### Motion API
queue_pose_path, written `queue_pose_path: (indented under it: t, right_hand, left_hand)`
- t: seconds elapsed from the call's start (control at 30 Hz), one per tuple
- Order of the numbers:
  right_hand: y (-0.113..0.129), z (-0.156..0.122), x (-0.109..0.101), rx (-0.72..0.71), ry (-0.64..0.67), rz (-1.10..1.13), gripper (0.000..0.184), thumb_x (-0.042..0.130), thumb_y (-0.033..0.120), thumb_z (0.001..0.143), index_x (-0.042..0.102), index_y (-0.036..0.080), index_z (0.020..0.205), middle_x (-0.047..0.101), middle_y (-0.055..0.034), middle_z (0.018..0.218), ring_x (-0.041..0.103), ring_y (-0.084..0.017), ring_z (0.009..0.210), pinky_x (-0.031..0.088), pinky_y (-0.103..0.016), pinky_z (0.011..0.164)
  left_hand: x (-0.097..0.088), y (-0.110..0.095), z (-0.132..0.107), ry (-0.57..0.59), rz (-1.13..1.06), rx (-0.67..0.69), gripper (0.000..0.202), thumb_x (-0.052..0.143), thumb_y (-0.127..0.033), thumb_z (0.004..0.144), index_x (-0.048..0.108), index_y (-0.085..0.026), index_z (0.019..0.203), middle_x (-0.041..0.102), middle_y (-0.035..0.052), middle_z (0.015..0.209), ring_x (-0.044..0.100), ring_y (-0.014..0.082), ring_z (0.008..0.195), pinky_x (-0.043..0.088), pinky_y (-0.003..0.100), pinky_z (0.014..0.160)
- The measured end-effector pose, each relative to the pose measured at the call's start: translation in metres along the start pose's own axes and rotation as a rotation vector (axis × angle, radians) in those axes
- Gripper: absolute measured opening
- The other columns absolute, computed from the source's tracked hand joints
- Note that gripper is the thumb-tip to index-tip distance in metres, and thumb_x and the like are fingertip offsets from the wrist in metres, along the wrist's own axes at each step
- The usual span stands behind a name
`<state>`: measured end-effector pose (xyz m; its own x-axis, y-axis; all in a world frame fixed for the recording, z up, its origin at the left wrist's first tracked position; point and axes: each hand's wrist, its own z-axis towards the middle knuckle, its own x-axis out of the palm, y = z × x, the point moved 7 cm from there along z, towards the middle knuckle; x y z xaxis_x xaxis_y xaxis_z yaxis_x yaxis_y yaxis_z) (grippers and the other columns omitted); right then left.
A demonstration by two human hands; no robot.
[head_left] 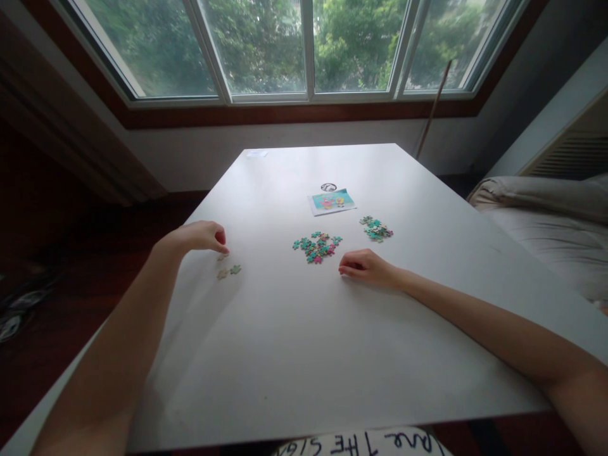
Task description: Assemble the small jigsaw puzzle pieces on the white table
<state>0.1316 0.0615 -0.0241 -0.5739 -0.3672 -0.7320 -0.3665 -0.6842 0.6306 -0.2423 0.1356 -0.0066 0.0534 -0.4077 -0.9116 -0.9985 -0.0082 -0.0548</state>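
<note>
On the left of the white table, my left hand [202, 236] points its pinched fingertips down at a pale puzzle piece [222, 258], which they touch. Just nearer to me lie a beige puzzle piece [222, 274] and a green puzzle piece [235, 270], apart from the rest. My right hand [363, 266] rests on the table with its fingers curled closed, and no piece shows in it. Beside it, towards the middle, is a loose pile of green, teal and pink puzzle pieces [316, 247]. A second, tighter pile of puzzle pieces [377, 229] lies beyond the right hand.
Behind the piles lies a picture sheet [331, 202] with a coloured cartoon scene, and a round black-and-white item [328, 187] is behind that. A pale paper [257, 153] sits at the far left corner of the white table [285, 354]. A beige sofa [546, 234] stands to the right.
</note>
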Motion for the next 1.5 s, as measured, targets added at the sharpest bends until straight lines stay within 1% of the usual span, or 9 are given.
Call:
queue_pose_path:
  t: [0.13, 0.3, 0.5, 0.87, 1.0, 1.13, 1.27, 1.4, 1.5]
  right_hand:
    - [-0.001, 0.000, 0.000, 0.004, 0.005, 0.001, 0.028, 0.049, 0.034, 0.086, 0.062, 0.014, 0.072, 0.052, 0.0011, 0.057, 0.042, -0.009, 0.051, 0.032, -0.019, 0.050]
    - [-0.001, 0.000, 0.000, 0.008, 0.003, 0.006, 0.027, 0.049, 0.033, 0.086, 0.062, 0.014, 0.072, 0.053, 0.0010, 0.057, 0.042, -0.008, 0.050, 0.032, -0.019, 0.050]
    - [-0.001, 0.000, 0.000, 0.012, 0.005, 0.002, 0.027, 0.049, 0.033, 0.086, 0.063, 0.013, 0.073, 0.053, 0.0006, 0.058, 0.043, -0.009, 0.052, 0.033, -0.020, 0.052]
    - [-0.003, 0.000, 0.001, 0.015, 0.005, 0.002, 0.026, 0.050, 0.032, 0.085, 0.062, 0.013, 0.072, 0.052, 0.0008, 0.058, 0.043, -0.009, 0.052, 0.033, -0.020, 0.051]
    - [-0.001, 0.000, 0.001, 0.011, 0.007, 0.004, 0.026, 0.050, 0.032, 0.085, 0.063, 0.013, 0.072, 0.053, 0.0006, 0.058, 0.043, -0.009, 0.051, 0.033, -0.020, 0.052]
    - [-0.001, 0.002, 0.002, 0.002, 0.007, 0.005, 0.026, 0.050, 0.031, 0.085, 0.062, 0.013, 0.072, 0.053, 0.0004, 0.058, 0.044, -0.009, 0.052, 0.033, -0.019, 0.051]
    - [-0.001, 0.005, 0.001, 0.005, 0.009, 0.003, 0.026, 0.050, 0.032, 0.086, 0.062, 0.013, 0.073, 0.054, 0.0000, 0.059, 0.045, -0.009, 0.053, 0.033, -0.019, 0.052]
    - [-0.001, 0.007, 0.000, 0.010, 0.013, -0.001, 0.026, 0.050, 0.032, 0.086, 0.062, 0.013, 0.073, 0.054, -0.0001, 0.059, 0.044, -0.009, 0.053, 0.033, -0.019, 0.051]
    - [0.001, 0.010, 0.000, 0.018, 0.014, 0.002, 0.026, 0.050, 0.032, 0.086, 0.063, 0.013, 0.074, 0.056, -0.0007, 0.061, 0.045, -0.009, 0.054, 0.034, -0.019, 0.053]
  left_hand:
    - [0.007, 0.001, 0.002, 0.057, 0.005, 0.029, 0.044, 0.067, -0.050, 0.042, 0.067, -0.018, 0.072, 0.068, 0.0086, 0.081, 0.060, 0.0280, 0.079, 0.044, 0.030, 0.065]
    - [0.013, 0.001, 0.005, 0.086, 0.033, 0.024, 0.031, 0.063, -0.041, 0.044, 0.066, -0.020, 0.065, 0.068, 0.0075, 0.075, 0.060, 0.0272, 0.077, 0.044, 0.030, 0.063]
    - [0.012, -0.004, 0.003, 0.086, 0.046, 0.039, 0.024, 0.057, -0.036, 0.046, 0.064, -0.019, 0.063, 0.068, 0.0065, 0.072, 0.061, 0.0262, 0.074, 0.042, 0.029, 0.061]
    - [0.012, -0.009, 0.004, 0.073, 0.062, 0.057, 0.024, 0.059, -0.038, 0.047, 0.061, -0.019, 0.062, 0.065, 0.0050, 0.068, 0.058, 0.0246, 0.070, 0.040, 0.029, 0.059]
    - [0.007, -0.020, -0.001, 0.035, 0.048, 0.074, 0.021, 0.060, -0.037, 0.050, 0.061, -0.019, 0.061, 0.063, 0.0042, 0.064, 0.057, 0.0228, 0.065, 0.038, 0.028, 0.056]
    - [-0.004, -0.053, -0.013, -0.124, 0.029, 0.203, 0.018, 0.056, -0.036, 0.063, 0.059, -0.019, 0.067, 0.061, 0.0027, 0.065, 0.055, 0.0187, 0.059, 0.035, 0.026, 0.052]
    - [-0.010, -0.108, -0.030, -0.319, 0.011, 0.411, 0.011, 0.053, -0.028, 0.071, 0.056, -0.019, 0.076, 0.062, 0.0011, 0.070, 0.055, 0.0152, 0.061, 0.036, 0.024, 0.055]
    - [-0.003, -0.164, -0.050, -0.454, -0.039, 0.577, 0.008, 0.051, -0.020, 0.076, 0.054, -0.018, 0.082, 0.060, 0.0005, 0.071, 0.054, 0.0131, 0.062, 0.038, 0.023, 0.058]
    - [0.013, -0.197, -0.066, -0.532, -0.094, 0.721, 0.004, 0.051, -0.016, 0.078, 0.053, -0.018, 0.081, 0.059, 0.0003, 0.074, 0.054, 0.0121, 0.064, 0.039, 0.022, 0.060]
